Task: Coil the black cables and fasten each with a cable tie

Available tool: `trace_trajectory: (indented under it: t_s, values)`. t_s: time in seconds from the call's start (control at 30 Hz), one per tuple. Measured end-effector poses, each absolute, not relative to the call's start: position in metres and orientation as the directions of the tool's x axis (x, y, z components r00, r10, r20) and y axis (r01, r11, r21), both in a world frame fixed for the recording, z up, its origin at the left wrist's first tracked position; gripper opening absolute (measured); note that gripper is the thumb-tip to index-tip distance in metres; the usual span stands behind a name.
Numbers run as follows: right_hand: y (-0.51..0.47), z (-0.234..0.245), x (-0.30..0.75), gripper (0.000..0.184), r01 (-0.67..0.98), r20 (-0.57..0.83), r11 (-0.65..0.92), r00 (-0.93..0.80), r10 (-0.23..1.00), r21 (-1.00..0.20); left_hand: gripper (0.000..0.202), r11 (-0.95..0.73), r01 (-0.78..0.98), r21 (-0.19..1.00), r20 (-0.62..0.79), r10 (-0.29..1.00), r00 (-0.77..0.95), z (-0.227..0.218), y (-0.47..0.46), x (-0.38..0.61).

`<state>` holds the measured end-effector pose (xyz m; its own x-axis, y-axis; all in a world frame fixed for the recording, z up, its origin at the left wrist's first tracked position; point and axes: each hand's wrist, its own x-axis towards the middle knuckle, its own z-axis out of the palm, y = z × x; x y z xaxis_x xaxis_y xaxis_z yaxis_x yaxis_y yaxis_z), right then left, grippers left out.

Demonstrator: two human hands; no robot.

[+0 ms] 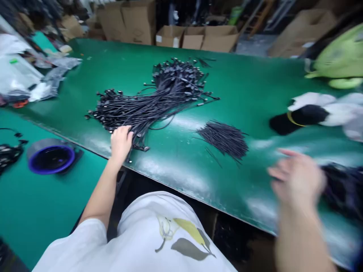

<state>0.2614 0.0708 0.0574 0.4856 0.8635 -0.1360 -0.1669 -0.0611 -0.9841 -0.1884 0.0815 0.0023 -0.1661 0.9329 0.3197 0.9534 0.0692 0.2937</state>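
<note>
A green table (255, 83) spans the frame, cardboard boxes (138, 22) behind. At centre-left, the left hand (121, 143) rests loosely curled on black cables (159, 102); whether it grips any cannot be told. At lower right, the blurred right hand (297, 181) is partly spread, its hold unclear, near a dark bundle (344, 189). The front edge (195, 197) slopes toward lower right; open tabletop stretches beyond the thin black strands (224, 139).

Glossy green tabletop (170, 170): is being lit brightly, with whitish glare being reflected in patches.
Loose pile of thin black cables (167, 96): is being rendered fairly sharply.
Bare right hand (297, 179): is being smeared by motion blur.
Dark space underneath (229, 230): is being swallowed by shadow.
Yellow-green bag (340, 56): is being blurred and stretched near the edge.
</note>
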Motion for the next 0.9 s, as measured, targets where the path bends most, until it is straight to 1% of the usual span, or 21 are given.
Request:
trace_trajectory:
  t_s: [0.03, 0.13, 0.17, 0.23, 0.27, 0.33, 0.43, 0.5, 0.63, 0.8, 0.9]
  values:
    - [0.07, 0.054, 0.239, 0.028, -0.191, -0.183, -0.112, 0.415, 0.891, -0.975, 0.037, 0.029, 0.954, 0.297, 0.331, 0.935, -0.131, 0.006, 0.085, -0.184]
    - [0.076, 0.041, 0.177, 0.038, -0.25, -0.271, -0.208, 0.254, 0.928, -0.946, 0.037, -0.082, 0.944, 0.319, 0.369, 0.929, -0.044, 0.013, 0.093, -0.174]
    - [0.079, 0.039, 0.16, 0.041, -0.375, -0.305, -0.25, 0.095, 0.948, -0.893, 0.038, -0.098, 0.94, 0.326, 0.375, 0.926, -0.033, 0.015, 0.093, -0.173]
    - [0.081, 0.041, 0.134, 0.045, -0.535, -0.28, -0.295, -0.112, 0.953, -0.792, 0.04, -0.091, 0.94, 0.327, 0.387, 0.921, -0.046, 0.015, 0.088, -0.178]
    - [0.079, 0.044, 0.125, 0.048, -0.579, -0.255, -0.317, -0.188, 0.949, -0.751, 0.042, -0.062, 0.945, 0.32, 0.393, 0.917, -0.073, 0.013, 0.085, -0.184]
    - [0.074, 0.052, 0.115, 0.054, -0.578, -0.223, -0.342, -0.269, 0.937, -0.741, 0.049, 0.028, 0.956, 0.293, 0.377, 0.915, -0.142, 0.008, 0.076, -0.199]
    - [0.065, 0.061, 0.112, 0.061, -0.507, -0.176, -0.322, -0.315, 0.933, -0.799, 0.054, 0.129, 0.96, 0.247, 0.287, 0.937, -0.2, -0.003, 0.067, -0.22]
    - [0.063, 0.063, 0.112, 0.061, -0.511, -0.125, -0.274, -0.306, 0.944, -0.814, 0.052, 0.149, 0.96, 0.239, 0.249, 0.946, -0.208, -0.009, 0.064, -0.228]
    - [0.059, 0.061, 0.112, 0.06, -0.542, -0.089, -0.247, -0.301, 0.949, -0.803, 0.051, 0.164, 0.951, 0.263, 0.247, 0.941, -0.231, -0.014, 0.064, -0.231]
    - [0.051, 0.059, 0.118, 0.058, -0.547, -0.071, -0.214, -0.271, 0.96, -0.809, 0.061, 0.192, 0.929, 0.316, 0.229, 0.935, -0.27, -0.018, 0.053, -0.232]
    - [0.044, 0.059, 0.124, 0.055, -0.579, -0.051, -0.197, -0.258, 0.965, -0.791, 0.055, 0.181, 0.92, 0.348, 0.251, 0.928, -0.277, -0.019, 0.043, -0.233]
